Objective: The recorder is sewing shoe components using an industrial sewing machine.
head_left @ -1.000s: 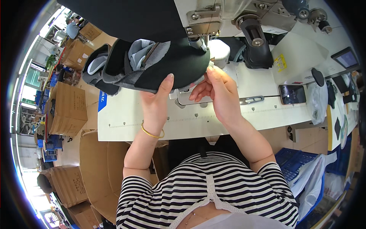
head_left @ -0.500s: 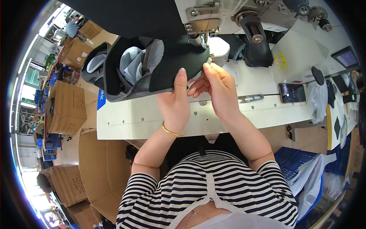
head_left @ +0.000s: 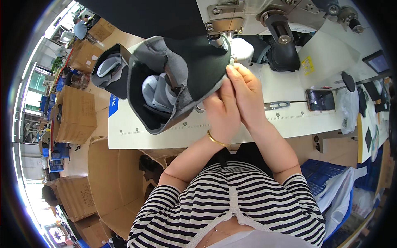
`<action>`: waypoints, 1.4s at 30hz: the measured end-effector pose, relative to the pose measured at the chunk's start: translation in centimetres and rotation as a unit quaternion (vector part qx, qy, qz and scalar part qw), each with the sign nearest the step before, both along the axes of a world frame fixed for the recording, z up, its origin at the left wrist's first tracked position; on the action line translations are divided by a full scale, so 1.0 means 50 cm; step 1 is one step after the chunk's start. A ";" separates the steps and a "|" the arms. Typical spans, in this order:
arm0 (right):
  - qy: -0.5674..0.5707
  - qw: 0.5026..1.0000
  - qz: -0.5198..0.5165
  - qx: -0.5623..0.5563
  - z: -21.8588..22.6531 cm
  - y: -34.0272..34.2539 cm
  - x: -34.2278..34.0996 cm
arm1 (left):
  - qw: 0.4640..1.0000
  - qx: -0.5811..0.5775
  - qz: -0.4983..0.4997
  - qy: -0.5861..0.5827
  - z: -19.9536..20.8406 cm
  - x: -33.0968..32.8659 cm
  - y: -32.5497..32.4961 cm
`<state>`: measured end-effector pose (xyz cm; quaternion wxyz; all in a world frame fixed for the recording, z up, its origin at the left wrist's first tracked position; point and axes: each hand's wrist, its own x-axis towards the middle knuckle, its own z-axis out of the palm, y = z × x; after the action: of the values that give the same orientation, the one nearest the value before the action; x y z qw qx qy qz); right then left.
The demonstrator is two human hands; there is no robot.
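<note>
A curved black and grey fabric piece (head_left: 202, 62) lies with its right edge under the presser foot (head_left: 218, 40) of a sewing machine (head_left: 223, 16). Its open left part bulges up, showing pale grey folded cloth (head_left: 159, 93) inside. My right hand (head_left: 248, 95) pinches the edge just in front of the foot, thumb against forefinger. Close beside it, my left hand (head_left: 223, 111) is closed on the lower edge, its fingers mostly hidden under the fabric. A second similar fabric piece (head_left: 113, 70) hangs together with the first at the far left.
Thread snips (head_left: 277, 105) and a phone (head_left: 320, 100) lie right of my hands on the white ruled tabletop (head_left: 165, 138). Stacked black pieces (head_left: 283, 53) sit behind the machine's foot. An open cardboard box (head_left: 118, 177) stands at left below the table, a blue crate (head_left: 320, 175) at right.
My left hand has slid right, up against the right hand. The fabric has turned, its left part swinging nearer to me and tilting up, while its right edge stays under the foot.
</note>
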<state>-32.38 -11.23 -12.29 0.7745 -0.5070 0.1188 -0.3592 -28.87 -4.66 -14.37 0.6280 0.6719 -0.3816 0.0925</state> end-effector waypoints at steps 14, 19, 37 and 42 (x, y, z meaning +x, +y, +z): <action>0.062 0.990 0.124 0.029 0.023 0.052 -0.015 | 0.994 0.106 -0.011 0.024 0.146 0.416 0.204; 0.024 0.991 0.123 0.045 0.021 0.052 -0.022 | 0.938 0.044 -0.165 0.302 0.110 0.487 0.182; 0.004 0.995 0.097 0.034 0.023 0.039 -0.037 | 0.960 -0.098 -0.090 0.246 0.152 0.346 0.237; 0.072 0.995 0.068 -0.024 0.020 0.048 -0.046 | 0.969 -0.095 -0.078 0.213 0.145 0.327 0.246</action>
<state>-34.69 -8.85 -11.29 0.7741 -0.5568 0.1306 -0.2714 -12.52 7.63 -7.12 0.7612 0.5815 -0.2795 -0.0657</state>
